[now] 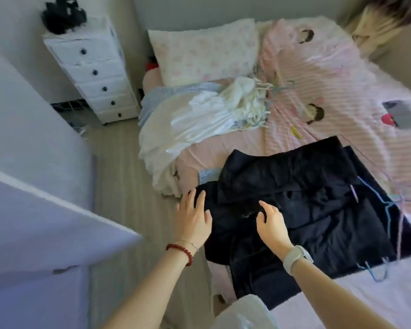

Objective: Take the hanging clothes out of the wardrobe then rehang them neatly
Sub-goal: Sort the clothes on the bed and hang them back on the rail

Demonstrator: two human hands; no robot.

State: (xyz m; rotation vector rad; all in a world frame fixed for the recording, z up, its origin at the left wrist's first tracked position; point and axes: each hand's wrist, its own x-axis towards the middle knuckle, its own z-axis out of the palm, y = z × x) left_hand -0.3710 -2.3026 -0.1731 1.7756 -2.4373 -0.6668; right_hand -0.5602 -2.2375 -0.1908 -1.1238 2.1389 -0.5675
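Reaching over the pile of dark garments (294, 200) lying at five o'clock on the bed (318, 91), both hands are hovering with fingers spread, gripping nothing: left hand (193, 217) at its nine o'clock edge, right hand (272, 225) above its middle. Working well here is probably meaning lifting one garment alone, keeping the blue hangers (387, 205) at three o'clock untangled.

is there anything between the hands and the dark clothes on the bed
Nothing visible does. The left hand is open at the left edge of the pile of dark navy clothes on the pink bed, and the right hand is open over the pile's middle. The heap of white clothes lies apart, further up the bed.
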